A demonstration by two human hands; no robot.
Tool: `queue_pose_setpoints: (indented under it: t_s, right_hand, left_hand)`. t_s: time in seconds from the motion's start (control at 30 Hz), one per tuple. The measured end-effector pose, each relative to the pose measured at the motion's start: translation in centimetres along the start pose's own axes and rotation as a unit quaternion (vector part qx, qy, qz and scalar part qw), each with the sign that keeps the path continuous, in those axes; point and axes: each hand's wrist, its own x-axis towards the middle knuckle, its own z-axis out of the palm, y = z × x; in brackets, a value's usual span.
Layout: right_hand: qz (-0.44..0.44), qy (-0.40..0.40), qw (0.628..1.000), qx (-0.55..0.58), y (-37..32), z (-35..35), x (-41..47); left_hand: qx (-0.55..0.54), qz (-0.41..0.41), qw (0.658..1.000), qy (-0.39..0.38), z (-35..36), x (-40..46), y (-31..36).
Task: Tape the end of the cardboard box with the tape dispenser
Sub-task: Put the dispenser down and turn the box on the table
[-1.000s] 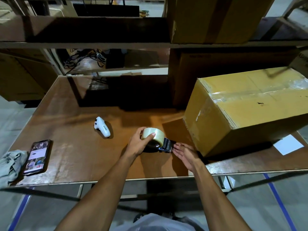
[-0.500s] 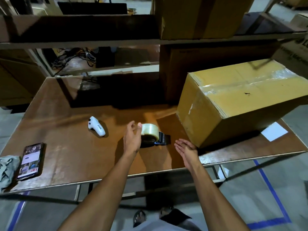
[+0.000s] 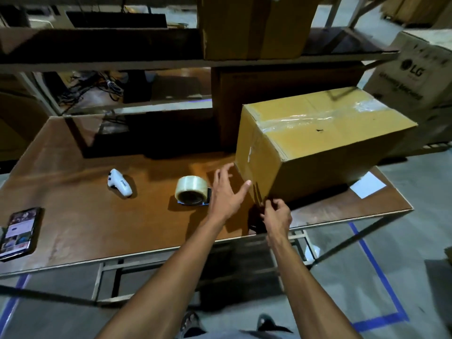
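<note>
A large yellow-brown cardboard box (image 3: 330, 143) with clear tape along its top seam lies on the right of the brown table (image 3: 97, 228). The tape dispenser (image 3: 192, 192), a clear roll on a dark frame, rests on the table just left of the box, with no hand on it. My left hand (image 3: 226, 194) hovers open between dispenser and box, its thumb close to the box's near end face. My right hand (image 3: 277, 216) is at the box's lower near corner with fingertips pinched together. Whether they grip anything is hidden.
A white handheld device (image 3: 119, 183) lies left of the dispenser. At the table's left edge is a phone (image 3: 19, 231) with its screen lit. White paper (image 3: 368, 185) pokes out under the box. Shelves with other cartons (image 3: 252, 28) stand behind, and a printed carton (image 3: 415, 74) stands far right.
My left hand let go of the tape roll and moved right toward the box's end. My right hand moved up to the box's lower corner and closed its fingers.
</note>
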Motion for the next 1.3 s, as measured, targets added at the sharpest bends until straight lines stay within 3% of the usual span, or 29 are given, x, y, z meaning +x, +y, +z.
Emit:
queue_pose_setpoints:
  t_s: [0.07,0.17,0.3,0.47,0.6,0.83,0.97,1.17,1.3]
  right_hand:
    - [-0.024,-0.003,1.000,-0.016,-0.9,-1.2,0.1]
    - [-0.094,-0.038,0.995,-0.024,-2.5,-3.2,0.2]
    - [-0.186,-0.058,0.980,-0.040,-5.1,-7.5,2.3]
    - [-0.225,-0.055,0.973,-0.015,-6.7,-10.9,4.7]
    - [-0.244,-0.033,0.966,-0.079,-6.7,-11.8,5.6]
    - [-0.230,-0.190,0.942,-0.153,-6.8,-11.3,7.5]
    - [-0.228,-0.216,0.935,-0.168,-8.1,-12.2,8.8]
    - [-0.263,-0.026,0.948,-0.178,-9.7,-13.6,9.4]
    - [-0.270,-0.069,0.931,-0.237,-10.1,-14.5,11.9]
  left_hand:
    - [0.016,-0.008,0.999,-0.046,1.7,-0.5,1.0]
    - [0.035,-0.044,0.997,-0.056,4.0,-1.6,2.0]
    - [0.032,-0.087,0.996,0.003,7.5,-3.3,4.6]
    - [0.063,-0.167,0.983,0.052,10.6,-3.3,5.5]
    - [0.041,-0.189,0.976,0.102,11.3,-2.9,6.7]
    - [-0.072,-0.277,0.940,0.188,10.1,-0.7,7.4]
    - [-0.038,-0.232,0.950,0.204,10.0,-0.2,8.6]
    - [0.069,-0.117,0.979,0.152,12.6,-1.1,10.1]
    - [0.090,-0.103,0.983,0.123,13.4,-1.3,9.9]
